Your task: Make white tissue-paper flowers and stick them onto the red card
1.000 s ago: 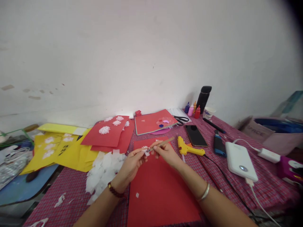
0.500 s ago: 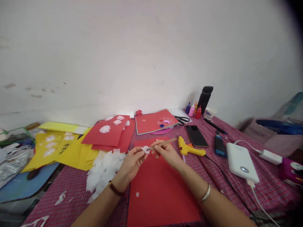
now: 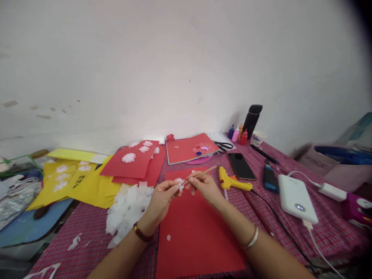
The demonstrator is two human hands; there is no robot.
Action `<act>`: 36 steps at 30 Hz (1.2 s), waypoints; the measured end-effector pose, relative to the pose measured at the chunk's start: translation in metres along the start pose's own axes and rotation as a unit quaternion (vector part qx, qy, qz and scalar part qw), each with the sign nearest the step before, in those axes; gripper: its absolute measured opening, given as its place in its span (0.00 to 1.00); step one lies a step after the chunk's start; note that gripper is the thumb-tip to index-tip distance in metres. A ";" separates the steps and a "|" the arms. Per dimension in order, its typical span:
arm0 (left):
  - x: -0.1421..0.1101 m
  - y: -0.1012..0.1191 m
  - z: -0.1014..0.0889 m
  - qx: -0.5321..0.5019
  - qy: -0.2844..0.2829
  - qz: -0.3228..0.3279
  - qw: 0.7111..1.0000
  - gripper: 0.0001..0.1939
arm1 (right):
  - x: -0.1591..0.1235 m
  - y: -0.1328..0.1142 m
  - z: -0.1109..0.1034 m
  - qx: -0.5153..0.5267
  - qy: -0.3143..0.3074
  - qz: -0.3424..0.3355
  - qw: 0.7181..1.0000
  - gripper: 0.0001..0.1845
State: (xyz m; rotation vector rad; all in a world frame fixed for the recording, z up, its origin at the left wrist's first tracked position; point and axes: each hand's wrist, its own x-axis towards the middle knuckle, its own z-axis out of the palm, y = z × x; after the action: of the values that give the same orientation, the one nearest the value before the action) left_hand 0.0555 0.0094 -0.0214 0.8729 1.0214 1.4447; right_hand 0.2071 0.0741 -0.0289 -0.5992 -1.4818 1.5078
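My left hand [image 3: 160,198] pinches a small crumpled white-and-pink paper flower [image 3: 180,181] between thumb and fingers. In my right hand [image 3: 205,188] is a slim light-brown wooden stick [image 3: 208,169], held like a pen; its near end meets the flower, and I cannot make out its tip. Both hands hover over a large red paper sheet [image 3: 197,236], which carries a little white scrap. Beside my left wrist lies a heap of white tissue-paper squares [image 3: 128,211].
Red cards [image 3: 116,170] bearing white paper flowers overlap yellow sheets [image 3: 87,190] at the left. To the right are a yellow glue gun [image 3: 232,181], a phone [image 3: 241,166], a white power bank [image 3: 298,197] and cords. Scissors [image 3: 222,146], paint bottles [image 3: 243,137] and a black flask [image 3: 252,122] stand farther back.
The stick's far end has swung slightly upward, and the flower has turned a little in my left fingers. Both hands stay in nearly the same place.
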 end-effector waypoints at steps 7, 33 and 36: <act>-0.003 -0.001 0.004 0.017 0.018 -0.011 1.000 0.06 | -0.005 -0.001 0.007 -0.027 0.040 -0.010 0.999 0.15; -0.010 -0.001 0.005 0.207 0.010 0.103 0.973 0.05 | -0.005 -0.008 0.002 0.010 -0.002 0.007 1.000 0.13; -0.010 -0.004 0.004 0.231 0.003 0.110 0.967 0.06 | -0.004 -0.004 0.005 -0.013 0.015 0.008 1.000 0.16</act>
State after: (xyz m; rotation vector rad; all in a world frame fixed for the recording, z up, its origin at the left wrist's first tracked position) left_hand 0.0620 0.0001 -0.0238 1.3529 1.3269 1.4111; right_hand 0.2058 0.0677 -0.0257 -0.6477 -1.4803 1.4875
